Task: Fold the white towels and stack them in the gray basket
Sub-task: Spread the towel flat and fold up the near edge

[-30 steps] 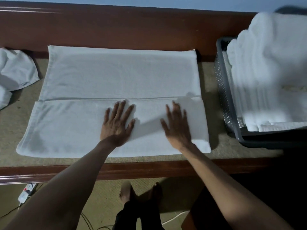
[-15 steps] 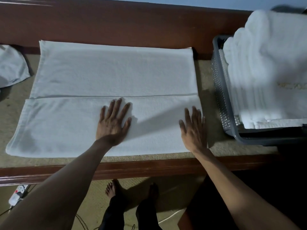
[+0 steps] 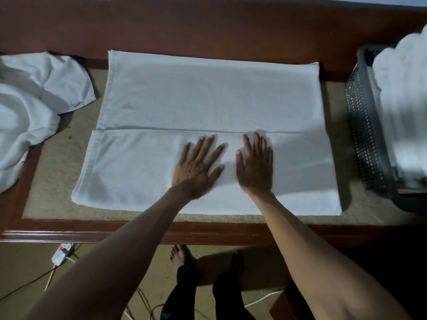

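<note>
I see the table with a towel spread across its middle, its near part folded up to halfway. The basket stands at the right, holding a stack. A crumpled pile lies at the left. My left hand and right hand press flat on the folded part, fingers straight.

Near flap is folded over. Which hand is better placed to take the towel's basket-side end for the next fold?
Likely right. The right hand lies flat on the towel nearer the basket; the left hand would have to cross it.
</note>
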Tool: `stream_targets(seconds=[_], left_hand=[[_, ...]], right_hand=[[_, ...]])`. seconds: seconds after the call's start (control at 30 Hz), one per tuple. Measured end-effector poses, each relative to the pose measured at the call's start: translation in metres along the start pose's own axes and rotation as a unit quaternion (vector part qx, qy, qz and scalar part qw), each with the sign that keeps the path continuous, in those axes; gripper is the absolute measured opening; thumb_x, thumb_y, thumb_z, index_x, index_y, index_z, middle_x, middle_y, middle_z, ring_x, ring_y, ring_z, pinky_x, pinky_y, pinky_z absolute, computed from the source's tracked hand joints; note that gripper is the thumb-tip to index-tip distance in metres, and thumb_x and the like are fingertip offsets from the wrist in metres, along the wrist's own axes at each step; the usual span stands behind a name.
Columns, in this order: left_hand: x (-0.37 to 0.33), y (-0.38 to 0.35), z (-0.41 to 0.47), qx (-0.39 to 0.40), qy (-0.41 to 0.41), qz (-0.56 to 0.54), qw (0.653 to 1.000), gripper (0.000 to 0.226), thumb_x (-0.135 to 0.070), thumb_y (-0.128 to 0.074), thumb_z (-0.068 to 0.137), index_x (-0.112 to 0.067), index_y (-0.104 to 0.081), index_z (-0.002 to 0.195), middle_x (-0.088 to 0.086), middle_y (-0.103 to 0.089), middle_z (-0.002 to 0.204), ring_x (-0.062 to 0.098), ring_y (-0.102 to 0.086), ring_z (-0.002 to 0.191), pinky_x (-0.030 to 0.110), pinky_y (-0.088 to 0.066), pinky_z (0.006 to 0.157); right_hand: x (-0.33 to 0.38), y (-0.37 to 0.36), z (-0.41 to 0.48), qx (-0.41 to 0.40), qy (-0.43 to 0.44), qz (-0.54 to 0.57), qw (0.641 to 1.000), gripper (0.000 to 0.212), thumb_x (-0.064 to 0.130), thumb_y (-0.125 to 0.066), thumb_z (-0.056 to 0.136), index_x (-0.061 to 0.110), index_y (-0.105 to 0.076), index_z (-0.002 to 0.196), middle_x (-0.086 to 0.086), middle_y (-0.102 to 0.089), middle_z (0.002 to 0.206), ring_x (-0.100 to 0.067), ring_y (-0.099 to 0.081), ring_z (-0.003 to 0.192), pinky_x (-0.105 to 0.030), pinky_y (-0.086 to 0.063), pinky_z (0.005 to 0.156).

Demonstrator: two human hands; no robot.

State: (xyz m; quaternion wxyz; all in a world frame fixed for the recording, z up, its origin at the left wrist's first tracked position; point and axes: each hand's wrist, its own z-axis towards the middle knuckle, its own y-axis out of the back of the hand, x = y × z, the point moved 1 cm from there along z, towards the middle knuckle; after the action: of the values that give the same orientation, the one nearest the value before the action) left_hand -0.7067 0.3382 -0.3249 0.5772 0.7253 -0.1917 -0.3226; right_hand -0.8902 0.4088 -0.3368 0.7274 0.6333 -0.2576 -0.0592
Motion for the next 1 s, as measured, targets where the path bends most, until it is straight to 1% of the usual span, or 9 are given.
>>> stream_targets(seconds=[0.17, 0.33, 0.57, 0.63, 0.7, 0.77, 0.83, 0.9, 1.0], left_hand=[[0.091, 0.031, -0.038, 0.006, 0.056, 0.003, 0.998, 0.062, -0.065, -0.021, 0.106, -0.05, 0.007, 0.16, -0.013, 0.014, 0.171, 0.012, 0.015, 0.157, 0.051, 0.001, 0.127], [0.184, 0.058, -0.082, 0.009, 0.151, -0.009, 0.988, 0.063, -0.071, -0.016, 0.103, -0.052, 0.007, 0.159, -0.015, 0.016, 0.17, 0.01, 0.014, 0.157, 0.05, 0.0, 0.128], [0.199, 0.06, -0.087, -0.006, 0.166, -0.023, 0.986, 0.065, -0.069, -0.021, 0.104, -0.049, 0.006, 0.16, -0.015, 0.013, 0.171, 0.01, 0.011, 0.157, 0.051, -0.001, 0.128], [0.201, 0.059, -0.087, -0.017, 0.164, -0.029, 0.986, 0.065, -0.068, -0.021, 0.103, -0.046, -0.005, 0.162, -0.012, 0.003, 0.172, 0.012, 0.004, 0.158, 0.054, 0.002, 0.127], [0.2, 0.062, -0.082, -0.051, 0.181, -0.051, 0.981, 0.059, -0.062, -0.028, 0.103, -0.039, -0.029, 0.158, -0.007, -0.019, 0.17, 0.017, -0.014, 0.157, 0.058, 0.004, 0.123], [0.194, 0.07, -0.068, -0.105, 0.198, -0.071, 0.972, 0.049, -0.049, -0.04, 0.101, -0.027, -0.049, 0.143, -0.001, -0.044, 0.155, 0.025, -0.033, 0.148, 0.066, -0.006, 0.12], [0.185, 0.08, -0.041, -0.155, 0.188, -0.067, 0.968, 0.042, -0.036, -0.047, 0.096, -0.019, -0.056, 0.133, 0.003, -0.055, 0.139, 0.03, -0.044, 0.136, 0.067, -0.024, 0.115], [0.177, 0.09, -0.005, -0.182, 0.155, -0.082, 0.968, 0.041, -0.028, -0.05, 0.092, -0.015, -0.058, 0.13, 0.006, -0.059, 0.134, 0.033, -0.05, 0.129, 0.058, -0.036, 0.11], [0.164, 0.101, 0.056, -0.164, 0.125, -0.087, 0.975, 0.045, -0.023, -0.058, 0.095, -0.011, -0.053, 0.138, 0.012, -0.055, 0.139, 0.036, -0.05, 0.13, 0.051, -0.038, 0.111]], right_hand=[[0.003, 0.002, -0.002, 0.018, -0.013, -0.002, 1.0, 0.058, 0.05, -0.023, 0.108, 0.026, -0.025, 0.161, -0.005, -0.019, 0.169, -0.024, -0.012, 0.157, -0.047, -0.013, 0.126], [0.007, 0.003, -0.003, 0.001, -0.012, 0.005, 1.0, 0.057, 0.051, -0.025, 0.108, 0.024, -0.03, 0.159, -0.007, -0.023, 0.168, -0.025, -0.015, 0.156, -0.048, -0.014, 0.126], [0.013, 0.006, -0.004, 0.0, -0.011, -0.014, 1.0, 0.056, 0.048, -0.028, 0.108, 0.022, -0.034, 0.158, -0.009, -0.027, 0.166, -0.027, -0.019, 0.155, -0.049, -0.018, 0.125], [0.014, 0.007, -0.001, 0.0, -0.012, -0.032, 0.999, 0.054, 0.046, -0.03, 0.108, 0.019, -0.039, 0.154, -0.01, -0.033, 0.162, -0.03, -0.027, 0.151, -0.049, -0.023, 0.122], [0.017, 0.011, 0.007, -0.023, -0.016, -0.041, 0.999, 0.047, 0.041, -0.033, 0.108, 0.016, -0.049, 0.144, -0.012, -0.045, 0.15, -0.033, -0.042, 0.14, -0.049, -0.035, 0.112], [0.02, 0.017, 0.022, -0.05, -0.035, -0.015, 0.998, 0.038, 0.035, -0.039, 0.104, 0.012, -0.056, 0.129, -0.012, -0.054, 0.134, -0.035, -0.052, 0.122, -0.048, -0.044, 0.097], [0.023, 0.023, 0.044, -0.063, -0.051, 0.015, 0.997, 0.032, 0.027, -0.048, 0.1, 0.008, -0.056, 0.124, -0.012, -0.053, 0.128, -0.036, -0.053, 0.113, -0.049, -0.047, 0.089], [0.025, 0.029, 0.07, -0.052, -0.05, 0.026, 0.997, 0.031, 0.019, -0.056, 0.097, 0.007, -0.055, 0.126, -0.013, -0.051, 0.132, -0.036, -0.052, 0.117, -0.049, -0.048, 0.091], [0.028, 0.036, 0.115, -0.018, -0.014, 0.015, 1.0, 0.04, 0.016, -0.063, 0.093, 0.003, -0.054, 0.13, -0.017, -0.051, 0.136, -0.037, -0.051, 0.124, -0.05, -0.048, 0.095]])
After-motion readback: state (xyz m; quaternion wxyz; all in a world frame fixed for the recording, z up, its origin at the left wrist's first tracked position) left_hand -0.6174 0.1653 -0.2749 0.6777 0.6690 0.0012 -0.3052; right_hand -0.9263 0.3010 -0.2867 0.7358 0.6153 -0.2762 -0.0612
